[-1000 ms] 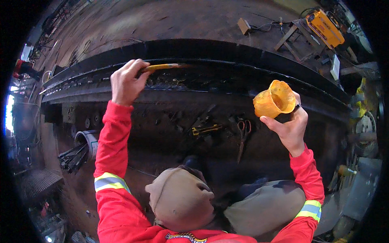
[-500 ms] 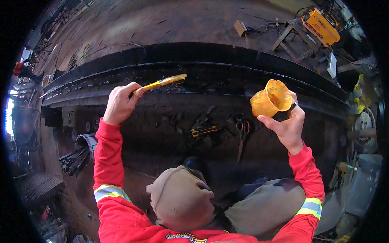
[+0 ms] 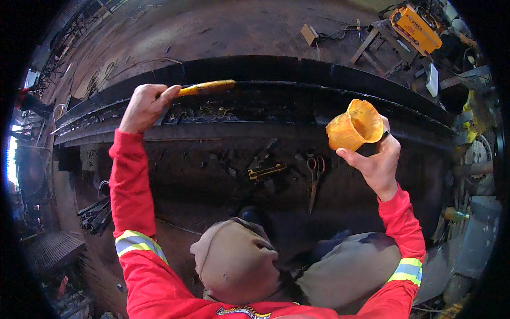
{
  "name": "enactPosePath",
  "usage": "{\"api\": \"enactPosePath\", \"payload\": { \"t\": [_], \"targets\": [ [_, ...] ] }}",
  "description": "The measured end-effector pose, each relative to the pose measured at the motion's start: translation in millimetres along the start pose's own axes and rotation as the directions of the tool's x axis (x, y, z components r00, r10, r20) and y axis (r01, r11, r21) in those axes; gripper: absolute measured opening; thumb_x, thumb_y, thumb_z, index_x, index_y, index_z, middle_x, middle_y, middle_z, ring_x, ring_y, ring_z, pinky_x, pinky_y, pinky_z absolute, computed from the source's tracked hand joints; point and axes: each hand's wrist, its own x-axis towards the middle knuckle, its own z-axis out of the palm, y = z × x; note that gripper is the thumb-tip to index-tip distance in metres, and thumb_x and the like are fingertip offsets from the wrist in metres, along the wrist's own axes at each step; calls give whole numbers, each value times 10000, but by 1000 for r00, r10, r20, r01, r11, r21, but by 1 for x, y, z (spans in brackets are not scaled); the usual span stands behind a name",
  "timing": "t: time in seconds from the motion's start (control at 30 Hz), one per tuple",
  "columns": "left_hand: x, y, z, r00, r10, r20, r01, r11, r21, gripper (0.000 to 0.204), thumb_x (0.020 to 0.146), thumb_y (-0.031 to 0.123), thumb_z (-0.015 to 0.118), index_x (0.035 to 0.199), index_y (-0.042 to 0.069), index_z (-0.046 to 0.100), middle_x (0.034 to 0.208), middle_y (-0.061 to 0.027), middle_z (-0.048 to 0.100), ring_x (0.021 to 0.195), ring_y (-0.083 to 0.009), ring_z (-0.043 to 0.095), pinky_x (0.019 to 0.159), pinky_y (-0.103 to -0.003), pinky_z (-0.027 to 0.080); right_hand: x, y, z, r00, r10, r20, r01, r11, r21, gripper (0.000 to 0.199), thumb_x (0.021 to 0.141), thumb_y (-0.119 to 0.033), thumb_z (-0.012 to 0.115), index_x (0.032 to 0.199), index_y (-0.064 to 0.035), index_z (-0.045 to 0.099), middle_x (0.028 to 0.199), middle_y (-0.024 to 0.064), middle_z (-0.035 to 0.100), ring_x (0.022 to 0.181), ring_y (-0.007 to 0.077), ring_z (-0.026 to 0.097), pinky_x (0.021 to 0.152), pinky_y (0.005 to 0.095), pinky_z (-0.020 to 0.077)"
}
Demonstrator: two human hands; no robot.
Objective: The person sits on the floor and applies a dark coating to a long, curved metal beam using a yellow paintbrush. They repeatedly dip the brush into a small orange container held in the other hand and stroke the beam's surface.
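Observation:
My left hand is closed around a slim yellow brush, which points right and is smeared with yellow-orange stuff. The brush lies over a long dark channel-shaped beam running across in front of me; whether it touches the beam I cannot tell. My right hand grips a yellow-orange coated cup from its right side, thumb below it. The cup is tilted so that its mouth shows, and it is held above the beam's near side.
Between me and the beam lie red-handled scissors, a yellow utility knife and dark scraps. Dark strips lie at left. Beyond the beam, an orange machine rests on a wooden stand, with cables and a small box nearby.
My left hand has moved up and left with the brush, farther over the beam. The cup in my right hand has shifted only slightly.

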Motion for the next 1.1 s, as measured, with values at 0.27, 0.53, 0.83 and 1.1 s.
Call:
{"api": "enactPosePath", "payload": {
  "t": [0.27, 0.53, 0.83, 1.1],
  "targets": [
    [-3, 32, 28, 994, 41, -105, -18, 978, 207, 490, 949, 475, 610, 767, 35, 725, 614, -190, 594, 607, -374, 621, 587, -450, 467, 4, 7, 11, 1000, -19, 5, 19, 999, 37, 575, 647, -228, 935, 1105, 2, 676, 1151, 92, 611, 1099, 218, 591, 971, 336, 459],
    [-1, 25, 31, 993, 42, -113, -18, 978, 207, 491, 943, 463, 623, 715, 32, 682, 609, -197, 573, 599, -388, 599, 573, -448, 452, 5, 5, 5, 991, -119, -54, 119, 993, -9, 511, 632, -224, 940, 1035, -26, 695, 1106, 112, 638, 1091, 252, 586, 947, 361, 470],
    [-30, -36, 9, 984, -80, -160, 83, 996, 12, 500, 994, 331, 612, 650, -15, 496, 572, -83, 374, 558, -145, 366, 538, -361, 310, 4, 18, -5, 975, -199, -98, 198, 980, -18, 553, 609, -322, 953, 957, -8, 659, 1017, 151, 627, 1036, 280, 588, 888, 375, 490],
    [-37, 19, 3, 998, -39, -44, 43, 995, 87, 450, 984, 310, 614, 693, -28, 550, 606, -172, 399, 534, -213, 403, 530, -383, 353, -3, 4, -38, 979, -201, -37, 193, 968, -162, 522, 622, -283, 951, 988, -27, 682, 1080, 128, 642, 1062, 281, 605, 932, 388, 483]
  ]
}}
